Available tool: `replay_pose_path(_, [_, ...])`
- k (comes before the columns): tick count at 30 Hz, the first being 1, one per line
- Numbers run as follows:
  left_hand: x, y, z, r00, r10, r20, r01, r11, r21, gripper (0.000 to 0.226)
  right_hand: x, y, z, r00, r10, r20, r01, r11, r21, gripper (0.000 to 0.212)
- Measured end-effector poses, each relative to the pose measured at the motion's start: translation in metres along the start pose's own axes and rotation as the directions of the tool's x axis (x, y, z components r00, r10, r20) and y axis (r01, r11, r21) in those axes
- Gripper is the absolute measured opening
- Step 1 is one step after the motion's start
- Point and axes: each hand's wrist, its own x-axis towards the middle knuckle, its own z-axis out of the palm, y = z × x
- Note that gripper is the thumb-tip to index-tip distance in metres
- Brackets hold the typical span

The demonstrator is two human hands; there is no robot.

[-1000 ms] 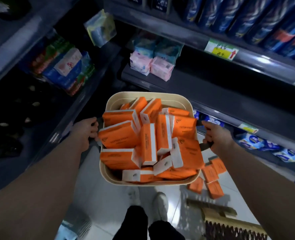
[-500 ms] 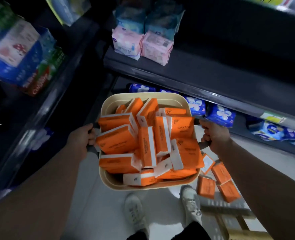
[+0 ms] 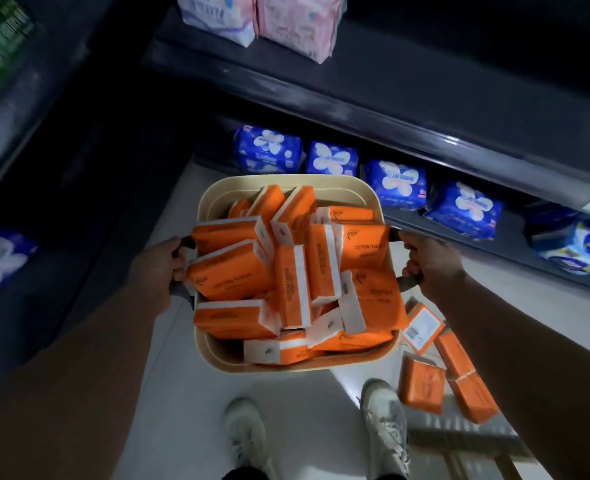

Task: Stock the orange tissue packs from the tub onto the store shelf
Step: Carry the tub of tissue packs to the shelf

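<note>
The tub, heaped with orange tissue packs, is held above the floor, one side handle clenched by the left grip, the other by the right grip; should it be tipped, loose top packs could be spilled among the stray packs lying below.

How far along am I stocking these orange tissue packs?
Done: no orange pack shows on the dark shelf. In hand: left hand and right hand grip the handles of the beige plastic tub, heaped with orange tissue packs. Remaining: the whole tubful, plus loose orange packs on the floor.
</note>
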Motion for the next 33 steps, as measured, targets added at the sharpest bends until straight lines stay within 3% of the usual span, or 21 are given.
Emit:
replay_pose_path(25, [0.035, -0.041, 0.024, 0.995, -0.017, -0.096, 0.018, 1.0, 0.001, 0.023, 0.041, 0.026, -0.015, 0.996, -0.051, 0.074, 0.051, 0.999, 0.003, 0.015])
replay_pose_path(29, [0.029, -0.036, 0.023, 0.991, -0.024, -0.13, 0.03, 0.999, 0.042, 0.024, 0.034, 0.019, -0.016, 0.996, -0.06, 0.074, 0.069, 0.989, -0.134, 0.015])
replay_pose_path(33, [0.022, -0.018, 0.011, 0.985, 0.022, -0.17, 0.024, 0.965, 0.262, 0.022, 0.017, 0.005, -0.02, 0.99, -0.118, 0.071, 0.134, 0.949, -0.284, 0.025])
